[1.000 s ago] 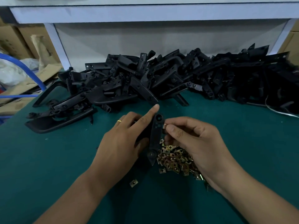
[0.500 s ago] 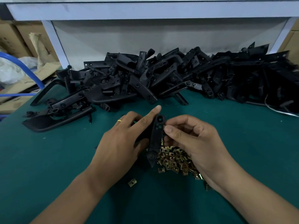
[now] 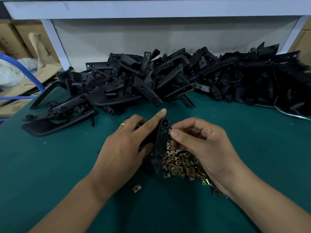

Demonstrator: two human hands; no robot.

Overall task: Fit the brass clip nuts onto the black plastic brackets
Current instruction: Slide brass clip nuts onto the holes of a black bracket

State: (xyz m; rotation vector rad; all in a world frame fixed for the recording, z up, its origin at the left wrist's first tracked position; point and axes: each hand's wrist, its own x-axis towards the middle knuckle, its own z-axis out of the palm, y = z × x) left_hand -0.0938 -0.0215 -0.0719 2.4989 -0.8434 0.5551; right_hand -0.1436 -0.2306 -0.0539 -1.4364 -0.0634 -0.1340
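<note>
I see a small brass clip nut (image 3: 169, 131) pinched between the right hand's (image 3: 204, 145) thumb and curled fingers, touching the right edge of a long, matte black plastic bracket (image 3: 161, 142). The left hand (image 3: 125, 148) grips that bracket upright, forefinger straight along its upper end. Just below the right fingers lies a heap of glinting, squarish brass nuts (image 3: 182, 165) on the green mat (image 3: 50, 165). Beyond the fingertips sprawls a pile of black brackets (image 3: 168, 78).

A green mat (image 3: 50, 165) covers the workbench beneath a white shelf (image 3: 151, 9). Cardboard boxes (image 3: 10, 39), a blue tube (image 3: 28, 71) and a clear plastic bag (image 3: 10, 73) crowd the far left; a white wire (image 3: 286, 113) trails far right.
</note>
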